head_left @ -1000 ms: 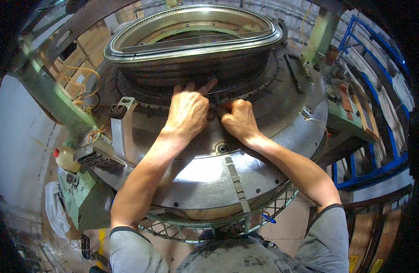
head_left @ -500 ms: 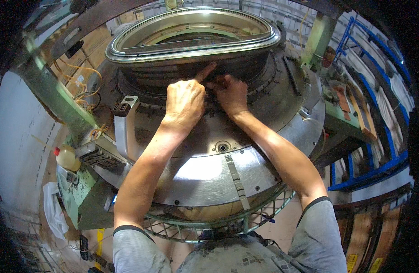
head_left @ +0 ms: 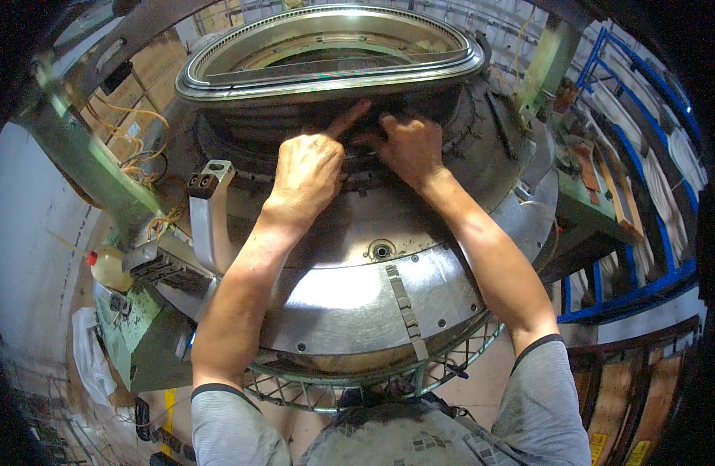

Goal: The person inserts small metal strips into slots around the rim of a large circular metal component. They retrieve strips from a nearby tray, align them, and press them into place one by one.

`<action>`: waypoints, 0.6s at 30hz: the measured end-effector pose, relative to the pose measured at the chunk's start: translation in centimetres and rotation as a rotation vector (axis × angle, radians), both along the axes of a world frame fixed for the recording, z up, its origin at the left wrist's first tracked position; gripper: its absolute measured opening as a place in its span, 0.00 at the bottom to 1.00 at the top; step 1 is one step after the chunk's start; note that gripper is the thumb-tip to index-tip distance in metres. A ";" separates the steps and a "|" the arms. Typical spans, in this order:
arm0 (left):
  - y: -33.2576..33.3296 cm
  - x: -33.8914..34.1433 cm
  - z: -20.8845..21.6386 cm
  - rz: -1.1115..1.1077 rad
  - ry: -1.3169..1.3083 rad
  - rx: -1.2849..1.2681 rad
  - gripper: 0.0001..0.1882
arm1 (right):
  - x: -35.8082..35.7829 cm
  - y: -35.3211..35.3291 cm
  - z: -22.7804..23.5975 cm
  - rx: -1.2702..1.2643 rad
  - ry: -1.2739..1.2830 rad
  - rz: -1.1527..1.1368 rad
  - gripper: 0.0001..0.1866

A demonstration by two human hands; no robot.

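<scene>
A round steel machine with a dark upright cylinder (head_left: 252, 128) fills the middle, topped by a shiny metal ring (head_left: 326, 89). Against the cylinder's near side, my left hand (head_left: 307, 167) stretches its index finger up and to the right, just under the ring; its other fingers are curled. Close by on the right, my right hand (head_left: 413, 147) has its fingers bent in toward the dark gap between the hands. Its fingertips are in shadow, and anything in them is too dark to make out. Both wrists hang over the broad steel bed (head_left: 342, 289).
An upright metal bracket (head_left: 208, 210) stands left of my forearm. Green posts (head_left: 113, 175) flank the machine. A pale bottle with a red cap (head_left: 111, 268) sits at the left. Blue racking (head_left: 653, 147) holding white rolls stands on the right.
My right hand has shifted right and its knuckles have turned up. My left hand has moved slightly left, so the hands are farther apart. The left index finger stays stretched.
</scene>
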State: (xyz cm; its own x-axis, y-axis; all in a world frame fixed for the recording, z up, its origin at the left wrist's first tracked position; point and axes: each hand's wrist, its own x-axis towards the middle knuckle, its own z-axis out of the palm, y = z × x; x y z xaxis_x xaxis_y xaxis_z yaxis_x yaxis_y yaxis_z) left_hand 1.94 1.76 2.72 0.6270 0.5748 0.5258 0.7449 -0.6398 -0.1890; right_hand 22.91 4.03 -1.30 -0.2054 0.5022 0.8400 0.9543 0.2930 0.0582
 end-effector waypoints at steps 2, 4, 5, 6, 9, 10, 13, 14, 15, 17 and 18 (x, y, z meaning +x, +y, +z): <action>0.0 -0.1 -0.1 -0.006 0.019 0.009 0.33 | -0.2 -0.2 0.3 -0.005 0.025 -0.009 0.25; -0.1 -0.3 -0.1 0.035 0.045 -0.015 0.19 | -0.6 -0.3 0.4 0.001 0.102 -0.007 0.26; -0.2 -0.3 -0.2 0.043 0.050 -0.031 0.13 | -0.6 -0.4 0.3 -0.015 0.100 -0.024 0.27; -0.3 -0.3 -0.2 0.031 0.037 -0.020 0.07 | -0.5 -0.4 0.3 -0.026 0.092 -0.031 0.27; -0.4 -0.6 -0.1 -0.024 -0.041 -0.010 0.05 | -0.6 -0.1 0.2 -0.024 0.104 -0.038 0.27; -0.4 -0.6 0.0 -0.045 -0.068 -0.030 0.04 | -0.7 -0.1 0.2 -0.018 0.115 -0.039 0.27; -0.6 -0.6 -0.1 -0.027 -0.046 -0.045 0.03 | -1.5 0.1 0.4 -0.092 0.231 -0.079 0.25; -0.6 -0.7 -0.1 -0.016 -0.032 -0.016 0.03 | -1.7 0.1 0.6 -0.231 0.463 0.060 0.23; -0.6 -0.7 -0.1 -0.007 -0.029 -0.027 0.03 | -1.9 -0.2 0.7 -0.385 0.702 0.192 0.21; -0.5 -0.6 -0.1 -0.007 -0.042 0.001 0.04 | -1.9 -0.8 0.9 -0.738 1.395 0.620 0.14; -0.4 -0.7 0.0 -0.017 -0.027 -0.022 0.04 | -1.7 -1.0 1.1 -0.780 1.446 0.672 0.12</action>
State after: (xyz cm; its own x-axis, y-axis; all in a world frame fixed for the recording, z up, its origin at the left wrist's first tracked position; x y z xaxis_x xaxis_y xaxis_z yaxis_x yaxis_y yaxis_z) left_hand 1.27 1.36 2.70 0.6224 0.5758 0.5302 0.7386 -0.6563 -0.1542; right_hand 21.23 3.00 -0.15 0.0936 0.9844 0.1491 -0.1721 0.1635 -0.9714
